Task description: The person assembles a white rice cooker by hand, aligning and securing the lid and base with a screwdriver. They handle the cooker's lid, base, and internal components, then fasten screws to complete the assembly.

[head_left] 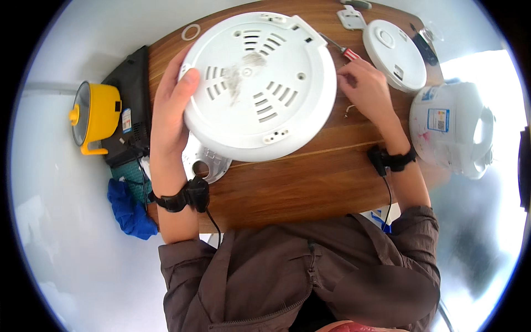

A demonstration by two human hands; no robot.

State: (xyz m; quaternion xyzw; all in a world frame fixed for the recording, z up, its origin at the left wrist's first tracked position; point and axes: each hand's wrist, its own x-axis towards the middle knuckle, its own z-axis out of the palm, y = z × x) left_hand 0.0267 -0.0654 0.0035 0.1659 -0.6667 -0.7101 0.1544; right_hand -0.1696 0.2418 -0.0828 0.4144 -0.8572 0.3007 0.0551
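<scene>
Right, one big white base plate [260,83] sits tilted over the wooden table [310,182], underside up, and the left hand [171,105] has it — fingers wrapped round the left rim, thumb pressed on the face. Across the plate, the right hand [365,88] rests on the table just off the right rim, fingers curled in loosely; whether they pinch anything, I cannot tell. One red-handled screwdriver [345,51] lies just above that hand. One small screw [348,109] lies on the wood below it. Two wrist straps, one on each arm, both black with a cable. One metal disc [206,160] peeks out under the plate's lower left. At the far edge — one white lid [394,52], one thin ring [191,32]. Right of the table, one white cooker body [451,130]; left of it, one yellow pot [95,117] and one blue cloth [130,210].
</scene>
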